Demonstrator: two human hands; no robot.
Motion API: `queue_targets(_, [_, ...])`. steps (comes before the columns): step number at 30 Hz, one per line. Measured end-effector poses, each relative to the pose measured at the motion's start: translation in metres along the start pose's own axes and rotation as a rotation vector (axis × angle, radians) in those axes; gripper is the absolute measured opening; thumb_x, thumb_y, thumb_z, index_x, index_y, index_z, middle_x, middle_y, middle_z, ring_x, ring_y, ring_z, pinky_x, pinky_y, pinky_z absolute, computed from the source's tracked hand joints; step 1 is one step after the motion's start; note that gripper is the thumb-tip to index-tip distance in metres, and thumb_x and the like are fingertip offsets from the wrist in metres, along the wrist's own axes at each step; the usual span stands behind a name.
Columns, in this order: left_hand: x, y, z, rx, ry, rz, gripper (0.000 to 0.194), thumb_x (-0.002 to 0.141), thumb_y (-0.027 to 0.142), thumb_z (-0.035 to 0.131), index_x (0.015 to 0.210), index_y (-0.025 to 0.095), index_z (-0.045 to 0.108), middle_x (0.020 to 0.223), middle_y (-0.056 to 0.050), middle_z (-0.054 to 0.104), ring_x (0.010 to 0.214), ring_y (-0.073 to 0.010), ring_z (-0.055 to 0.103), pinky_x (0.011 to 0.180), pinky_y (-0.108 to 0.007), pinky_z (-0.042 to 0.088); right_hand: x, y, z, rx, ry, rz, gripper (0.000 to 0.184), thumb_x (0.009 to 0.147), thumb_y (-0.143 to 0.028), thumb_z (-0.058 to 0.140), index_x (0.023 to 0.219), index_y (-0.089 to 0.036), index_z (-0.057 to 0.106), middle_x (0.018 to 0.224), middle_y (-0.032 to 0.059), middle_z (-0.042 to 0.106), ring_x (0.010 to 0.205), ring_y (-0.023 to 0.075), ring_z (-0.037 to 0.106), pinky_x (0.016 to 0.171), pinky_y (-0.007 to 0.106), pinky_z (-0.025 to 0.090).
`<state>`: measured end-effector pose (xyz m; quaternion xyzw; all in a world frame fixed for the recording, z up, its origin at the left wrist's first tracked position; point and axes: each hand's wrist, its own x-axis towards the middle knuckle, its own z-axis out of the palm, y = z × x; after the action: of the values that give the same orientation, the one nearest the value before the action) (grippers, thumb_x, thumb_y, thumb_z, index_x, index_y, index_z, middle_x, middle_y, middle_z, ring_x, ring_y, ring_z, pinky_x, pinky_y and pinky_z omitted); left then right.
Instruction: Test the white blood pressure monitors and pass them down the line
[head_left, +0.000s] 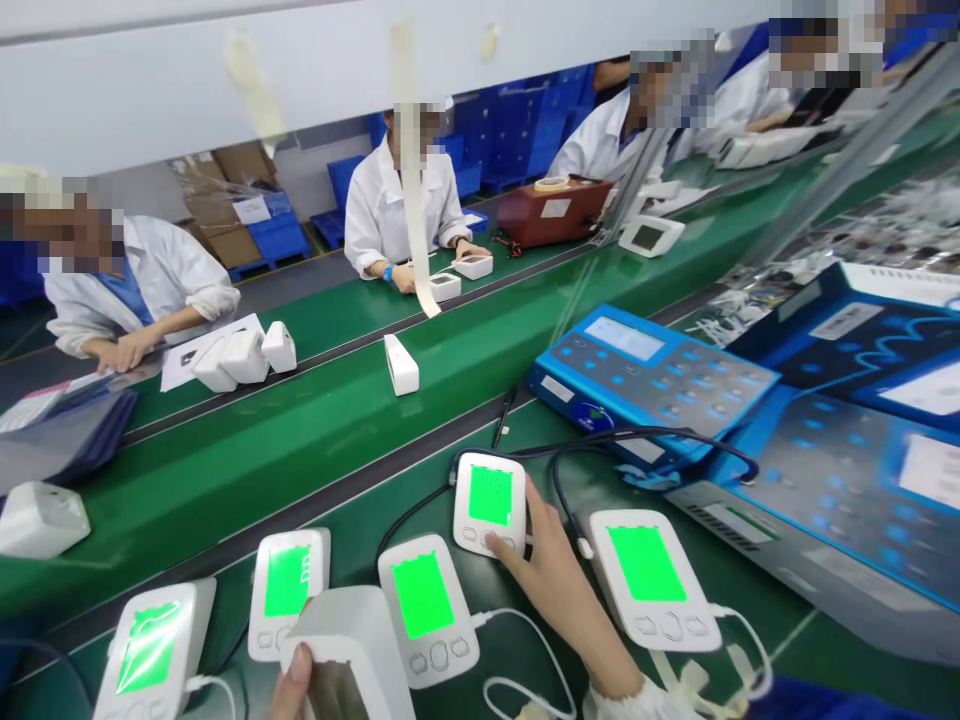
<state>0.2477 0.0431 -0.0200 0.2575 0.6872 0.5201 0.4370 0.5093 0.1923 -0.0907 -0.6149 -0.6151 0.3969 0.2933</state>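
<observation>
On the green conveyor bench [795, 660], in the head view, the right hand [559, 590] grips a white digital monitor [489, 497] just below a blue tester [652, 385], thumb pressed on its button panel, while the left hand [296, 695] pinches a white unit [337, 640] at the frame's lower edge, thumb on its surface.

Row of blood pressure monitors [427, 610] on a belt [795, 650], test console [652, 385] behind
</observation>
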Motion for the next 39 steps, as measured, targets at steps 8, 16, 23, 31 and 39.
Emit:
queue_targets(8, [0.071,0.151,0.014,0.94,-0.504,0.531,0.062,0.067,0.047,0.092,0.125,0.038,0.072,0.118,0.0,0.076,0.104,-0.03,0.071,0.093,-0.035,0.052,-0.003,0.001,-0.001,0.026,-0.008,-0.017,0.087,0.094,-0.057,0.051,0.166,-0.027,0.013,0.142,0.0136,0.049,0.134,0.0353,0.051,0.11,0.055,0.046])
queue_targets(16, [0.251,0.237,0.16,2.059,-0.919,1.011,0.042,0.062,0.003,0.074,0.101,0.017,0.076,0.129,-0.017,0.068,0.102,-0.0336,0.069,0.087,-0.04,0.053,-0.004,0.003,0.0,0.044,0.011,-0.041,0.077,0.098,-0.05,0.049,0.166,-0.033,0.015,0.143,0.0133,0.051,0.13,0.0362,0.056,0.098,0.051,0.055])
queue_targets(23, [0.365,0.219,0.224,1.999,-1.137,1.11,0.04,0.046,0.01,0.083,0.085,0.016,0.074,0.163,-0.016,0.041,0.149,-0.0405,0.028,0.123,-0.055,0.022,-0.006,0.008,0.002,-0.01,0.009,-0.014,0.081,0.099,-0.04,0.053,0.165,-0.042,0.007,0.148,0.0107,0.049,0.132,0.0372,0.056,0.1,0.053,0.054])
queue_targets(31, [0.381,0.208,0.232,1.914,-1.127,1.031,0.049,0.056,0.035,0.088,0.103,0.023,0.079,0.141,-0.014,0.052,0.13,-0.0391,0.043,0.121,-0.053,0.023,-0.006,0.002,-0.004,-0.04,-0.001,0.01,0.082,0.101,-0.039,0.053,0.166,-0.041,0.004,0.144,0.0115,0.051,0.127,0.0371,0.06,0.094,0.05,0.058])
queue_targets(39, [0.344,0.202,0.215,1.819,-0.816,0.917,0.06,0.067,0.047,0.084,0.119,0.019,0.075,0.132,-0.017,0.046,0.123,-0.0407,0.049,0.101,-0.05,0.047,-0.007,-0.002,-0.001,-0.028,0.029,-0.034,0.082,0.1,-0.038,0.052,0.165,-0.041,0.002,0.14,0.0119,0.051,0.124,0.0382,0.057,0.096,0.055,0.054])
